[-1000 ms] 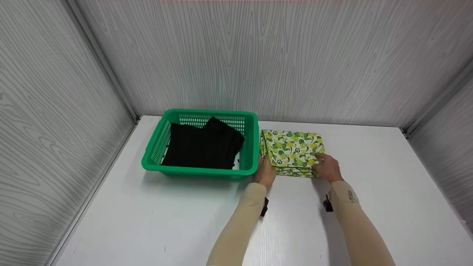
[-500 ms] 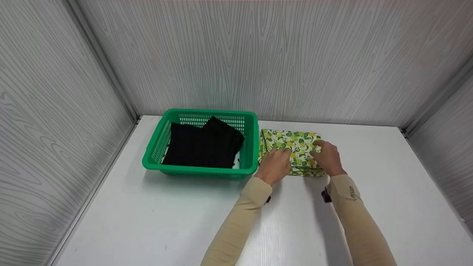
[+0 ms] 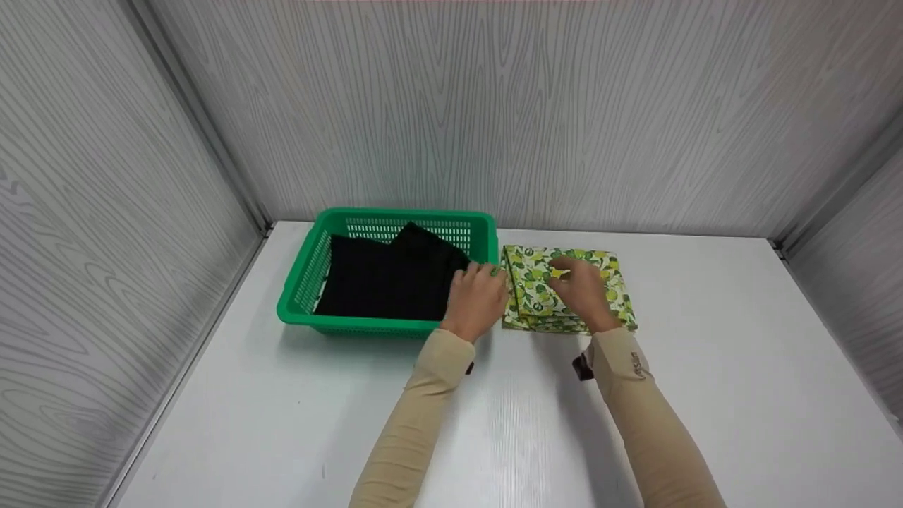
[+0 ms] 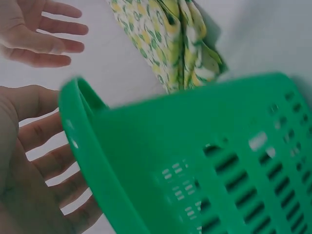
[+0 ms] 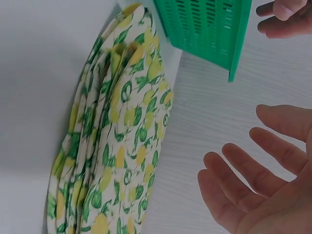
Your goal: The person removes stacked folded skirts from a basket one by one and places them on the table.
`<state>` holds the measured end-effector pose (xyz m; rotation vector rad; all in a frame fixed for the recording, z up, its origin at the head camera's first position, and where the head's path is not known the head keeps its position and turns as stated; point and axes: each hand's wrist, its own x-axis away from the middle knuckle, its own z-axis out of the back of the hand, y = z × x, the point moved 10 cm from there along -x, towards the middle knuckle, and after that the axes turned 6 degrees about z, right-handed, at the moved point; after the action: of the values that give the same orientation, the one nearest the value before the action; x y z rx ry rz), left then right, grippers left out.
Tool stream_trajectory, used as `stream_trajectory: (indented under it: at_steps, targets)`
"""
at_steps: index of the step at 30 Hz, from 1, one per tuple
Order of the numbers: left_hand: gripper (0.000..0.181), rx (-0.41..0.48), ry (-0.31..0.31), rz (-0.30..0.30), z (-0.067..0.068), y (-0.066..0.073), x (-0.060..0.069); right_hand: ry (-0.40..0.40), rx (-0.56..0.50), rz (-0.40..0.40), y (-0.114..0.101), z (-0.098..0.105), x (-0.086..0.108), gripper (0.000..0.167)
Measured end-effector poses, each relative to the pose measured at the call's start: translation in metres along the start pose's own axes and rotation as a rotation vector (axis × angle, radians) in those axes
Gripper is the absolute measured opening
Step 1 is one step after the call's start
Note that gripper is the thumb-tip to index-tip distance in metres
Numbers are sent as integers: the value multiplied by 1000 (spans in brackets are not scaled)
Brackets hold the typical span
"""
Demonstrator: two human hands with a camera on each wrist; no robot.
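A folded cloth (image 3: 532,282) printed with lemons and green leaves lies on the table, right of a green plastic basket (image 3: 374,324). My left hand (image 3: 476,300) is over the basket's right front corner; in the left wrist view its fingers (image 4: 51,163) are spread beside the rim, holding nothing. Above the cloth hovers my right hand (image 3: 582,289), fingers loosely bent and apart from it, as the right wrist view of the cloth (image 5: 129,141) bears out. Black folded cloth (image 3: 384,279) lies inside the basket, partly behind my left hand.
The white table (image 3: 719,339) meets a grey wood-grain wall (image 3: 494,120) at the back, with side walls left and right. The basket stands close to the back wall, its right side almost against the patterned cloth.
My left hand came off the patterned cloth's left edge, rose over it, then moved left to the basket. The right hand let go of the cloth's right edge and moved left above it.
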<state>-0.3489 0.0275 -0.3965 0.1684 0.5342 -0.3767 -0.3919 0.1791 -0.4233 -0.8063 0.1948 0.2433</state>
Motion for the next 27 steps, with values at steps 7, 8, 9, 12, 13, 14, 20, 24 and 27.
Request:
stream_trajectory:
  at_steps: [7, 8, 9, 12, 13, 14, 20, 24, 27]
  targets:
    - [19, 14, -49, 82, 7, -43, 6, -9, -54, 79, -34, -21, -11, 28]
    - [19, 20, -48, 93, 8, -49, 7, -14, -59, 87, -39, -24, -12, 28]
    - [18, 28, -45, 99, 10, -54, 9, -20, -66, 90, -42, -26, -13, 28]
    - [18, 54, -31, 110, 14, -68, 13, -34, -80, 90, -51, -34, -16, 28]
    - [17, 65, -27, 115, 15, -73, 15, -37, -85, 90, -53, -37, -17, 28]
    - [17, 77, -19, 122, 16, -79, 16, -41, -92, 91, -56, -40, -18, 28]
    - [18, 80, 0, 177, 25, -111, 25, -63, -134, 110, -74, -57, -22, 29]
    - [19, 76, -13, 210, 28, -129, 32, -81, -126, 120, -86, -72, -23, 27]
    - [19, 78, -17, 233, 30, -141, 35, -108, -95, 133, -95, -84, -23, 26]
